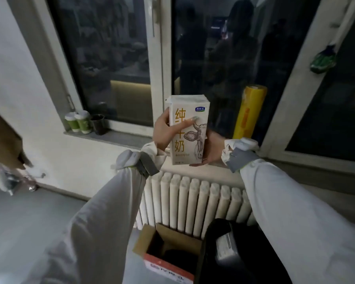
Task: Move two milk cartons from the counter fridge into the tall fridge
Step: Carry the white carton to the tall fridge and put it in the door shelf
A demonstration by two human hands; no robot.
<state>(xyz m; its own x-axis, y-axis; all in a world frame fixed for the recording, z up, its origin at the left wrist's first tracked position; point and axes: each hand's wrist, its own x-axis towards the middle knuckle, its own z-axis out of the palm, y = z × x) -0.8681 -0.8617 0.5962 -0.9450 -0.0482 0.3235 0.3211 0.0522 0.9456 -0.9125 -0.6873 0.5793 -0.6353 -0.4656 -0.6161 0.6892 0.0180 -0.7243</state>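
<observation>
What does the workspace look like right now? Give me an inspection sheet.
Surface: windowsill under a dark window; no fridge in view.
Job's things: one milk carton, upright, held in mid-air; a second carton not seen.
Clutter: two green-and-white cups and a dark cup on the sill; yellow roll leaning at the window; open cardboard box and a black bag on the floor.
Grippers: left hand grips the carton's side; right hand supports its lower edge.
Cables: nothing seen.
Surroundings: white radiator below the sill.
</observation>
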